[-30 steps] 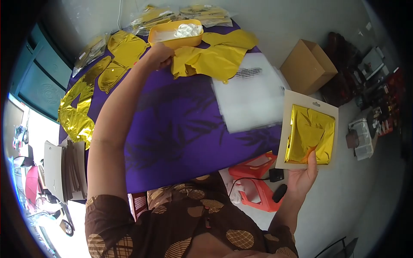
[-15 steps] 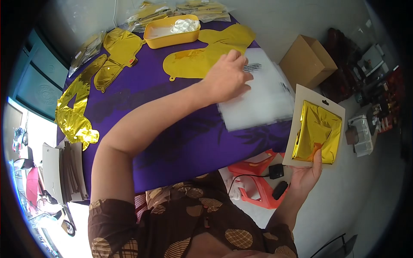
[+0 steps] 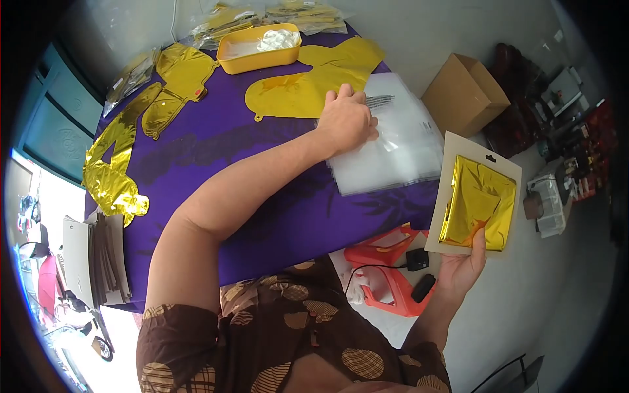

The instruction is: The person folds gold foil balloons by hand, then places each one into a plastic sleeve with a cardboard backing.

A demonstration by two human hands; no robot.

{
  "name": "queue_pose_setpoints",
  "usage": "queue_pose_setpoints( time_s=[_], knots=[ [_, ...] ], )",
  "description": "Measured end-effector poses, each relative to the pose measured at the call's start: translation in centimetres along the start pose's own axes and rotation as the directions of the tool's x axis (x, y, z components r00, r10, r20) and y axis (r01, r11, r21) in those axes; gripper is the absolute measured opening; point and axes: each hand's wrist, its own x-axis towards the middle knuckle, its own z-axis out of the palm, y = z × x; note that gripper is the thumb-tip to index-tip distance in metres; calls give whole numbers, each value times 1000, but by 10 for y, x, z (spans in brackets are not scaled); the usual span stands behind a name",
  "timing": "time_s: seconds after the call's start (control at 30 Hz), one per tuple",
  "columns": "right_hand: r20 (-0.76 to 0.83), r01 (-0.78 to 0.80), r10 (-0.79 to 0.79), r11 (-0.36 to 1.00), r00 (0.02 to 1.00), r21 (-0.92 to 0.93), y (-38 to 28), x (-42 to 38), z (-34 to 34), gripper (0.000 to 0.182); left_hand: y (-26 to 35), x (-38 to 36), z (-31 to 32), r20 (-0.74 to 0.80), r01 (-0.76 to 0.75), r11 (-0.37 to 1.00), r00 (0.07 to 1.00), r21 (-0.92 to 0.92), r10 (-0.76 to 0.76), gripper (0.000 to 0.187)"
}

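Observation:
My left hand (image 3: 347,121) is on the left part of a stack of clear plastic bags (image 3: 406,160), its fingers curled in a pinch at the top bag's surface. Some of the fingertips are hidden behind the hand. Dark print shows on the bag just beyond the fingers. Off the table's right edge, my right hand (image 3: 462,265) grips a backing card (image 3: 440,226) by its lower end, thumb in front. A folded gold foil balloon (image 3: 481,203) lies flat against the card, under that thumb. Beyond my left hand, a flat gold foil balloon (image 3: 282,98) is spread on the table.
More gold foil balloons (image 3: 111,177) lie along the left of the purple-covered table (image 3: 262,223). A yellow tray (image 3: 259,63) with white material stands at the back, near bagged packs (image 3: 304,16). Cards (image 3: 98,262) stand at left. A cardboard box (image 3: 462,95) and red stool (image 3: 386,288) are at right.
My left hand has come slightly lower on the bags, and a bright crease now shows beside it. The right hand still holds the card, turned slightly. The whole view has shifted a little.

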Motion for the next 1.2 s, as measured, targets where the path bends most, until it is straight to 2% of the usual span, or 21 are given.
queue_pose_setpoints(
  time_s=[0.17,0.27,0.33,0.4,0.43,0.47,0.5,0.57,0.67,0.77,0.87,0.9,0.93,1.0,1.1,1.2],
  knots=[
    [55,-6,7,1000,998,-11,0,-1,-7,46,-6,11,-3,-35,-32,999,999,37,34,14],
    [62,-13,11,1000,998,24,-2,-3,-5,45,-18,24,-16,-86,53,982,994,-180,-70,17],
    [57,-27,24,998,998,53,-5,-5,-3,45,-43,49,-29,-133,-203,958,975,-205,178,17],
    [90,-38,27,991,996,125,-6,-3,-5,44,-53,50,-40,-189,-198,822,976,-535,112,20],
    [106,-46,29,986,994,161,-6,-3,-6,44,-42,38,-67,-153,-78,602,985,-795,-74,21],
    [124,-49,27,983,992,178,-6,-3,-5,43,-36,28,-90,-58,14,293,970,-956,-237,23],
    [142,-53,25,979,990,197,-6,-3,-3,43,-39,22,-102,-104,-38,301,973,-953,-207,24],
    [194,-71,30,975,980,208,-5,-5,0,42,-49,8,-123,-190,-136,314,971,-940,-147,25],
    [271,-105,56,979,961,173,-2,-10,6,40,-37,-54,-166,-274,-139,795,961,-591,-36,22],
    [288,-129,86,983,954,133,2,-15,17,38,-28,-108,-166,-287,-225,856,953,-466,95,21],
    [308,-166,116,976,944,140,5,-21,29,36,-21,-145,-148,-222,-180,677,975,-713,25,21],
    [322,-172,119,975,939,140,6,-21,31,36,-24,-156,-141,-201,-177,694,978,-698,47,22],
    [335,-176,120,974,934,140,5,-22,33,36,-20,-166,-136,-232,-197,774,970,-602,66,21],
    [338,-167,114,977,934,131,5,-25,32,36,-12,-192,-136,-236,-140,946,969,-293,70,19],
    [325,-159,133,986,936,55,2,-33,32,40,-8,-231,-132,-190,8,999,982,-31,-14,10],
    [324,-165,167,986,931,-34,5,-41,35,43,-14,-264,-116,-144,85,981,988,171,-61,9]
  ],
)
